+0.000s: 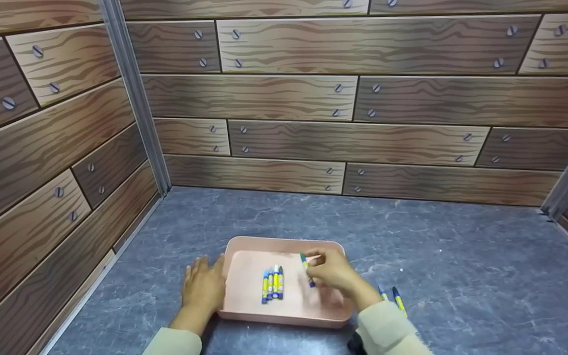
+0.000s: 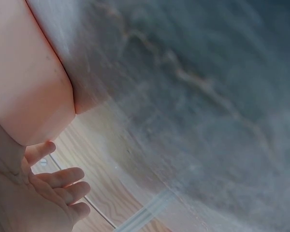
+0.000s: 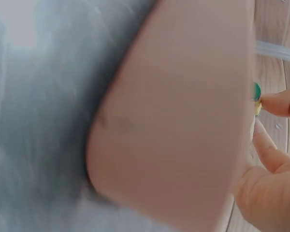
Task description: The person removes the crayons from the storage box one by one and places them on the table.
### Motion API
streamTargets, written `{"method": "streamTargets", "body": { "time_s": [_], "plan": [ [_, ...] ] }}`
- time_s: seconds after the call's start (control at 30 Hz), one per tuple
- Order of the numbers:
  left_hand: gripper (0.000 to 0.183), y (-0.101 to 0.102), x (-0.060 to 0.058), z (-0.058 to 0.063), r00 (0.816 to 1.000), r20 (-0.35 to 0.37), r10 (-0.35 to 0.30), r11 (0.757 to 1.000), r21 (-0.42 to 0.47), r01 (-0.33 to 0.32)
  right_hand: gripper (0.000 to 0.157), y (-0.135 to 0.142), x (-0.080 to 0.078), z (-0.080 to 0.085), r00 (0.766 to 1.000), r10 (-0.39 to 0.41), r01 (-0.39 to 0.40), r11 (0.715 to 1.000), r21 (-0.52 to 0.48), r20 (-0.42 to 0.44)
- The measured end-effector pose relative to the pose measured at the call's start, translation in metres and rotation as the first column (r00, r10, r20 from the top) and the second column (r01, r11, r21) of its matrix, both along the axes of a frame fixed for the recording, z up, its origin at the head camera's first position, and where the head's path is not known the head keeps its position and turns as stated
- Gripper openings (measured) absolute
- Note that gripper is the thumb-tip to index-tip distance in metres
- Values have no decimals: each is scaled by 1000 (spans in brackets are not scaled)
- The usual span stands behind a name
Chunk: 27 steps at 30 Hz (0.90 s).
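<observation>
A pink tray (image 1: 244, 305) stands on the table, with several crayons (image 1: 272, 285) in blue and yellow wrappers lying side by side in its middle. My right hand (image 1: 332, 270) reaches over the tray's right side and pinches a green crayon (image 1: 306, 266) between thumb and fingers. In the right wrist view the crayon's green tip (image 3: 256, 91) shows past the tray wall (image 3: 174, 116), which hides the rest of it. My left hand (image 1: 205, 286) rests at the tray's left edge, fingers extended along the outside; the left wrist view shows them beside the wall (image 2: 34, 82).
Two more crayons, one dark-tipped (image 1: 399, 301) and one lighter (image 1: 382, 293), lie on the dark marbled table (image 1: 461, 276) right of the tray, near my right sleeve (image 1: 387, 328). Wood-patterned panels (image 1: 284, 98) enclose the back and sides.
</observation>
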<state>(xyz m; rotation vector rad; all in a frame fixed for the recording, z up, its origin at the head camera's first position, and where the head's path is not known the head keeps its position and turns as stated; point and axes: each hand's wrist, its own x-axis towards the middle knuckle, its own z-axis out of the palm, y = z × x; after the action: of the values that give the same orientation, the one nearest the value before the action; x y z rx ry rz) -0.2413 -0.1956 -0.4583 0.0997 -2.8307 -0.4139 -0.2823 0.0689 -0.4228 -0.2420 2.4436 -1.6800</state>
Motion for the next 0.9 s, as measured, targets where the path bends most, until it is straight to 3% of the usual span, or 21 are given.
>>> {"method": "streamTargets", "body": {
  "time_s": [0.23, 0.43, 0.67, 0.9],
  "plan": [
    [42, 0, 1, 1, 1000, 4, -2, 1000, 4, 2, 42, 34, -4, 15, 995, -94, 95, 994, -51, 13],
    [42, 1, 1, 0, 1000, 8, -2, 1000, 11, 2, 46, 79, -3, 21, 992, -123, 123, 992, 13, -11],
    [41, 1, 1, 0, 1000, 21, -5, 1000, 10, 4, 49, 139, 5, 11, 989, -148, 149, 986, 75, -23],
    [42, 0, 1, 2, 999, 37, -13, 1000, 9, 12, 51, 180, 16, -4, 977, -210, 202, 965, 166, 29]
  ]
}}
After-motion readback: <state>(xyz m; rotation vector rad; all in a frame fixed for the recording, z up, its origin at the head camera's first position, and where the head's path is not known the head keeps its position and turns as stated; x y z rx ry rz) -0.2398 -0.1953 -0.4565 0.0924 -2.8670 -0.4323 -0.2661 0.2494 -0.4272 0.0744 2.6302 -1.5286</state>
